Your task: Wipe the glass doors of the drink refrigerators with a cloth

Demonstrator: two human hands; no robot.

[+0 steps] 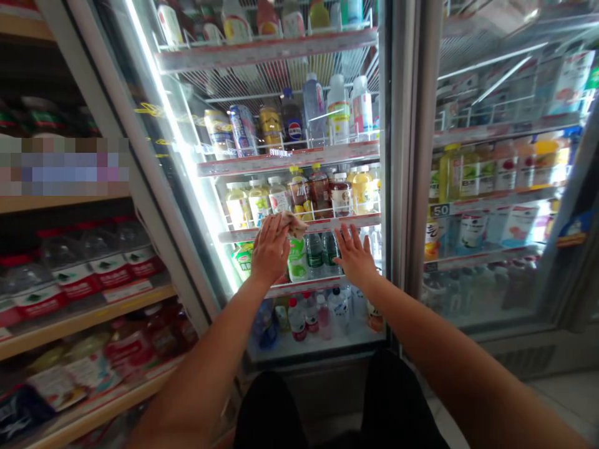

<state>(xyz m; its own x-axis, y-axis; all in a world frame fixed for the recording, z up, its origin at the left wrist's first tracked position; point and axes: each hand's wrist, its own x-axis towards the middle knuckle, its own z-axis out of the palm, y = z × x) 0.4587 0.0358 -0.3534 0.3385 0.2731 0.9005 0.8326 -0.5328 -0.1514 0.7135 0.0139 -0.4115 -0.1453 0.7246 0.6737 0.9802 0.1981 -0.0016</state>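
In front of a lit drinks fridge, my left hand (270, 246) holds a crumpled, pale cloth (292, 223) at the level of a lower shelf edge (344, 222). Its fingers lie over the cloth and partly hide it. To the right, my right hand (355, 254) has its fingers spread, holding nothing, palm turned toward the fridge. Both hands seem to rest against the glass door (299, 349), though exact contact is hard to tell. Behind them stand green-labelled packs (296, 259) and dark green bottles (314, 252).
Rows of bottles and cans (270, 128) fill the fridge shelves. A metal door frame (412, 162) divides it from a second fridge (496, 249) on the right. Wooden shelves (88, 318) with red-capped bottles (112, 255) stand close on the left. My knees (269, 411) are below.
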